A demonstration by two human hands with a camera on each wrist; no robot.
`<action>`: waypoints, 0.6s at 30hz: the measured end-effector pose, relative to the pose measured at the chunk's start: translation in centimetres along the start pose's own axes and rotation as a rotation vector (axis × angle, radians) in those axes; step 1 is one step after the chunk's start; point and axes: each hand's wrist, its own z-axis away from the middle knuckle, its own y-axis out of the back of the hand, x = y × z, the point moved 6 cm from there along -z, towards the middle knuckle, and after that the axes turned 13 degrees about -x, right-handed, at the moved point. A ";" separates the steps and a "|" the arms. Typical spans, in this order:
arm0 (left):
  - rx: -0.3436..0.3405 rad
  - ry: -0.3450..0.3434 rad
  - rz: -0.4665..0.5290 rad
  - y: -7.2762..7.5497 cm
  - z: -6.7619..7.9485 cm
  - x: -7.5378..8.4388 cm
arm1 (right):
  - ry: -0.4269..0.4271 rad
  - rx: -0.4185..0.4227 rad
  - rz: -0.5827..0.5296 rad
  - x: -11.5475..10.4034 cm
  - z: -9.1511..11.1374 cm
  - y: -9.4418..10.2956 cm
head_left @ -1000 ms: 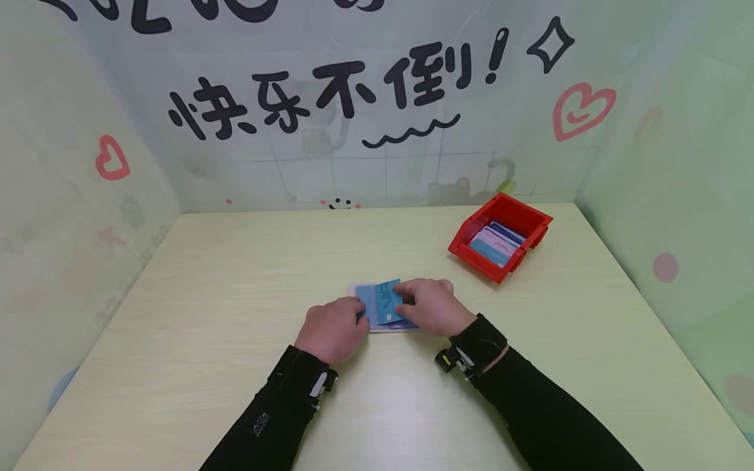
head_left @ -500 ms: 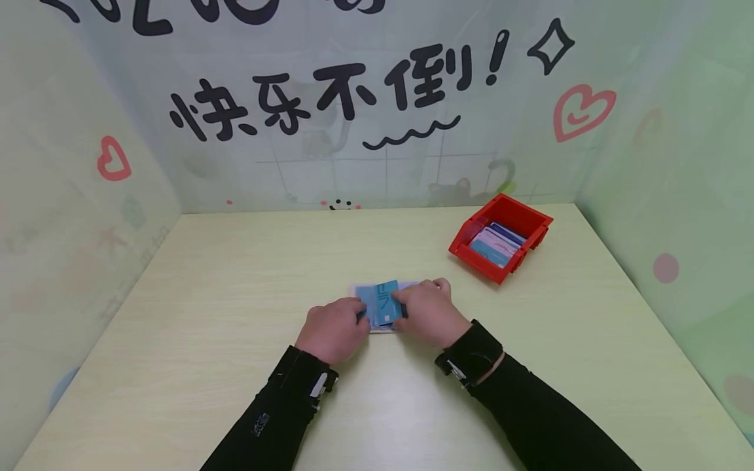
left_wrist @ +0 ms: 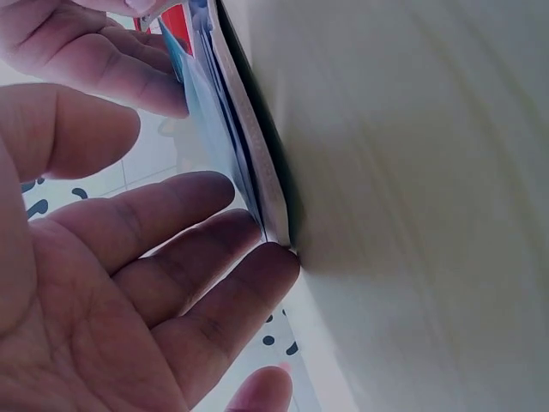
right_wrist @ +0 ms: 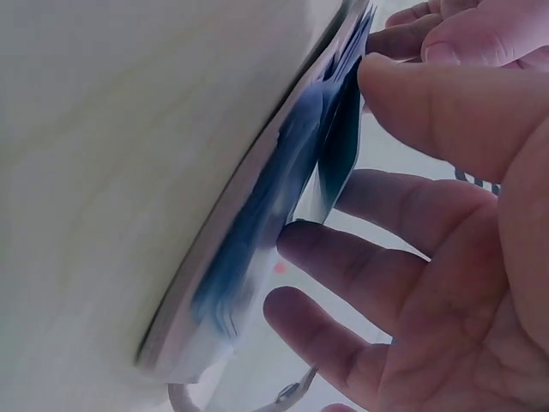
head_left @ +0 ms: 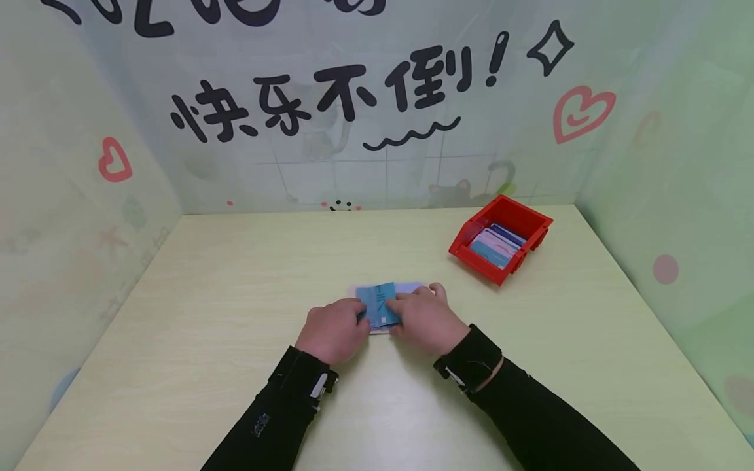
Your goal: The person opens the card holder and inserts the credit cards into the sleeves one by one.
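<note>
Left hand (head_left: 332,329): frame centre, fingers lightly steadying pale flat card sleeve (head_left: 406,287).
Right hand (head_left: 425,318): pinching blue plastic card (head_left: 381,305).

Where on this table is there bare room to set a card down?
Free: the table left of the left hand, and the far strip toward the wall. Crowded: the card holder under both hands, right hand, and the red bin.
</note>
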 end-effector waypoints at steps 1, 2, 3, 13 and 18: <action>-0.002 0.000 0.001 0.0 0.0 0.0 | 0.003 -0.001 0.007 -0.1 0.0 -0.1; -0.003 0.000 0.001 0.0 0.0 0.0 | 0.005 -0.002 0.017 -0.1 0.1 -0.1; -0.006 0.000 0.004 0.0 0.0 0.0 | 0.009 0.002 0.023 -0.2 0.1 -0.1; 0.004 -0.027 -0.029 0.2 0.2 0.1 | 0.032 0.009 0.034 -0.8 0.3 -0.4; 0.004 -0.027 -0.020 0.3 0.2 0.1 | 0.051 0.008 0.028 -1.1 0.4 -0.3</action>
